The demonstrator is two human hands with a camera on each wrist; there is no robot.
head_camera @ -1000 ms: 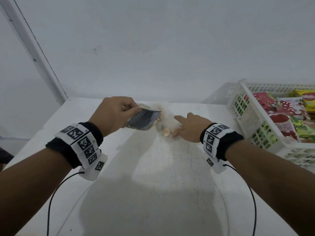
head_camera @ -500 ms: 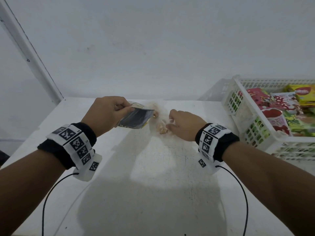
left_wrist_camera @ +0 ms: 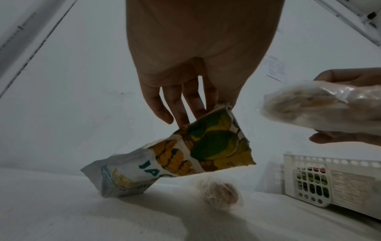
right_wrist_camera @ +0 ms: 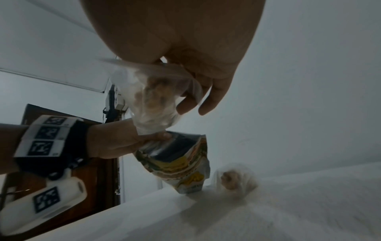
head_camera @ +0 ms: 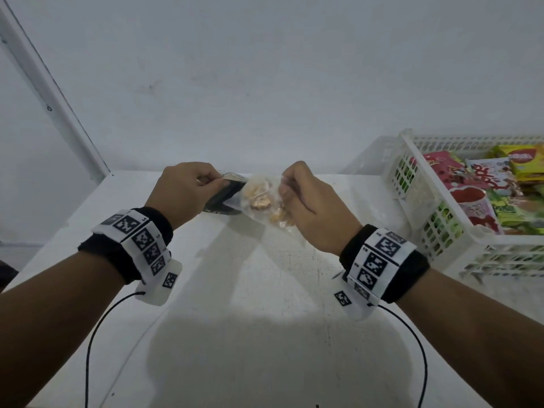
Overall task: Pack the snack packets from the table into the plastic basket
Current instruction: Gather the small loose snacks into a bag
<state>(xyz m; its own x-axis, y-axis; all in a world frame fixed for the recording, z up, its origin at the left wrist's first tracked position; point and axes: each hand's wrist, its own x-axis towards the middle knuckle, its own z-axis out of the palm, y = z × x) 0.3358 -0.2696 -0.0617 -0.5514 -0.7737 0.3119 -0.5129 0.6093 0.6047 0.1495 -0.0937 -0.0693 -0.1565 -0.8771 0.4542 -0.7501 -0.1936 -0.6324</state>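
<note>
My left hand (head_camera: 216,181) pinches the top edge of a printed jackfruit snack packet (left_wrist_camera: 185,154), which hangs tilted just above the white table (head_camera: 250,290). In the head view the packet (head_camera: 223,198) shows its dark back. My right hand (head_camera: 290,195) grips a clear bag of golden snacks (head_camera: 262,201), held in the air beside the packet. The right wrist view has this bag (right_wrist_camera: 152,104) under my curled fingers (right_wrist_camera: 185,106). A second clear snack bag (left_wrist_camera: 219,194) lies on the table below. The white plastic basket (head_camera: 435,231) stands at the right.
The basket holds several coloured snack packets (head_camera: 477,184) in red, green and yellow. A white wall (head_camera: 265,83) rises right behind the table. Cables from both wrist bands trail over the near part of the table.
My right hand has gone from lying flat on the clear bag to gripping it and lifting it off the table. The left hand still holds the printed packet, slightly higher.
</note>
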